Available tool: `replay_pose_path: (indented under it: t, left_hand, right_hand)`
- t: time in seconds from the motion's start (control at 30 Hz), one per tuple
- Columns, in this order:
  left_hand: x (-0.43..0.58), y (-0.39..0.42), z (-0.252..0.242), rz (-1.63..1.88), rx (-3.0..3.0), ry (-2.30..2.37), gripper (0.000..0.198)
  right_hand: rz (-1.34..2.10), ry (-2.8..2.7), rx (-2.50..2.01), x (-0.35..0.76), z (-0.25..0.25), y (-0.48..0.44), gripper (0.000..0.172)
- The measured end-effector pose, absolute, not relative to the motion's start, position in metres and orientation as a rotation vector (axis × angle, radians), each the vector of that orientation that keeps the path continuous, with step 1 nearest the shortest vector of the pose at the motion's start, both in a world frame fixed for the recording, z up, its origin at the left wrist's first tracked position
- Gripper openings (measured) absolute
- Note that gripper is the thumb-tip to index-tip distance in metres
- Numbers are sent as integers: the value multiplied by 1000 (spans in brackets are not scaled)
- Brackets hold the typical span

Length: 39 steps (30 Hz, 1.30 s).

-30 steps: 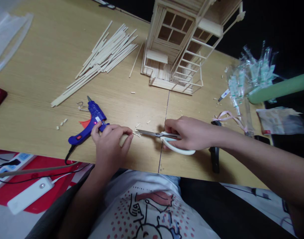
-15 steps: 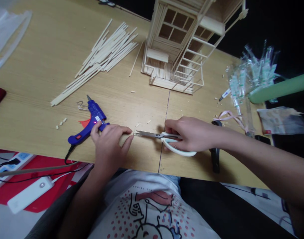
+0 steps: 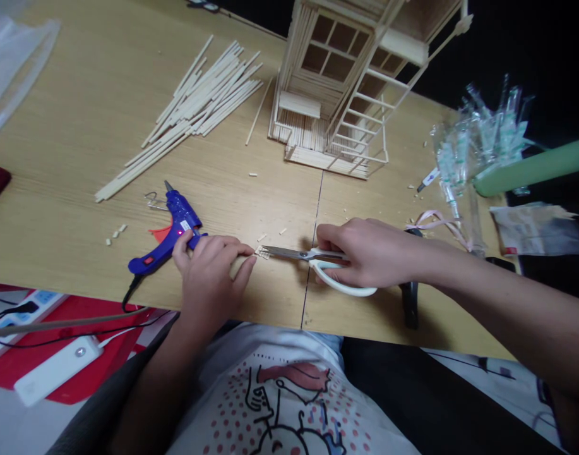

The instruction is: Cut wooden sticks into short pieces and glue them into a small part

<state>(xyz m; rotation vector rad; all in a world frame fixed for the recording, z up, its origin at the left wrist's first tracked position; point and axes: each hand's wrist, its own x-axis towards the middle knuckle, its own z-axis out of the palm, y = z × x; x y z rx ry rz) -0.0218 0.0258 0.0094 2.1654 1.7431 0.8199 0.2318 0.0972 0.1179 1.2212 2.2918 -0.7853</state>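
Note:
My right hand [image 3: 360,253] is closed around the white handles of a pair of scissors [image 3: 289,253]. Their blades point left, with the tips just short of my left hand [image 3: 213,265]. Between my left thumb and fingers is a pale wooden piece [image 3: 235,266], mostly hidden; whether it is one stick or several side by side I cannot tell. Small cut wood bits [image 3: 262,253] lie at the blade tips, and more are just above. A blue glue gun [image 3: 174,230] with a lit red light rests directly beside my left hand.
Behind my hands stands a wooden stick model house [image 3: 324,114] with a ladder. A pile of thin wooden sticks [image 3: 199,104] lies at the back left. Clear plastic wrappers [image 3: 478,139] and a green cylinder [image 3: 535,167] are at the right. A power strip [image 3: 28,319] sits below the table's left edge.
The scissors have shifted slightly right, away from my left fingertips. Small cut bits now show loose at the blade tips. My left hand has barely moved.

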Motion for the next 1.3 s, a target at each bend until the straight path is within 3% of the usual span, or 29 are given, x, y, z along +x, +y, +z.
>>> replay_pose_path:
  t: [1.3]
  left_hand:
    - [-21, 26, 10, 829, 2204, 1722, 16]
  right_hand:
    - [-672, 2258, 1120, 229, 129, 92, 28]
